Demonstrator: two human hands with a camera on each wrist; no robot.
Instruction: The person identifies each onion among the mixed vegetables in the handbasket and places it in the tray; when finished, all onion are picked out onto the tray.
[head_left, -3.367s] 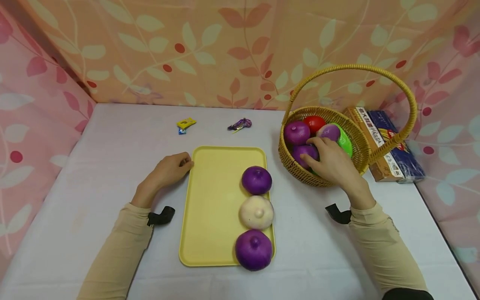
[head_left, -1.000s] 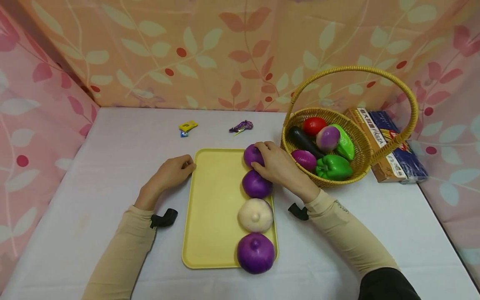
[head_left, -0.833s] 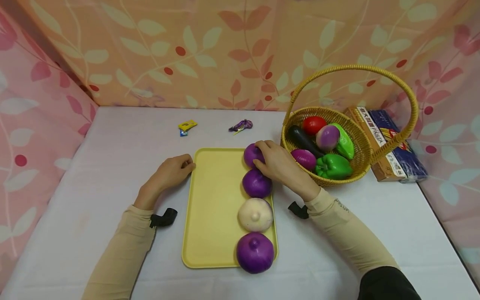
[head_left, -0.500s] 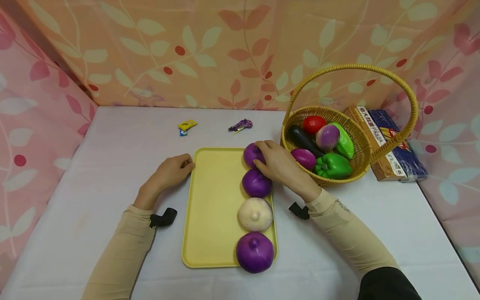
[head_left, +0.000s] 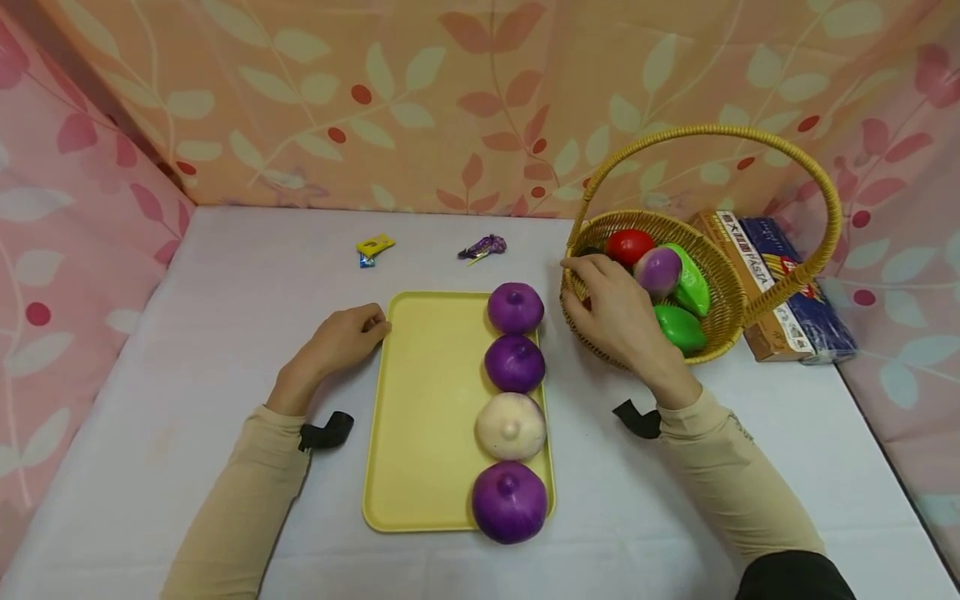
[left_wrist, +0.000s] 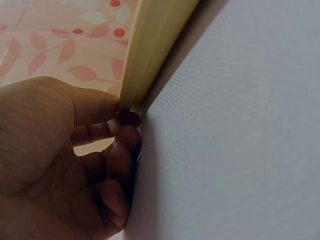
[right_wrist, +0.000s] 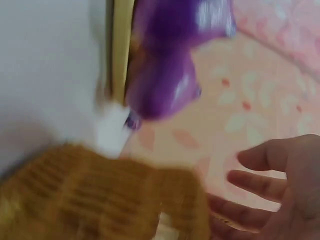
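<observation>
Left hand (head_left: 341,340): grip pinching yellow tray (head_left: 427,417) at edge. Right hand (head_left: 617,307) over wicker basket (head_left: 724,292): grip spread, empty.

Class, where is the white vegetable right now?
In the head view, the white vegetable sits at the right edge of the tray, between a farther purple vegetable and a nearer one.

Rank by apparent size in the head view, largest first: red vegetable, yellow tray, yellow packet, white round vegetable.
1. Yellow tray
2. White round vegetable
3. Red vegetable, visible part
4. Yellow packet
</observation>
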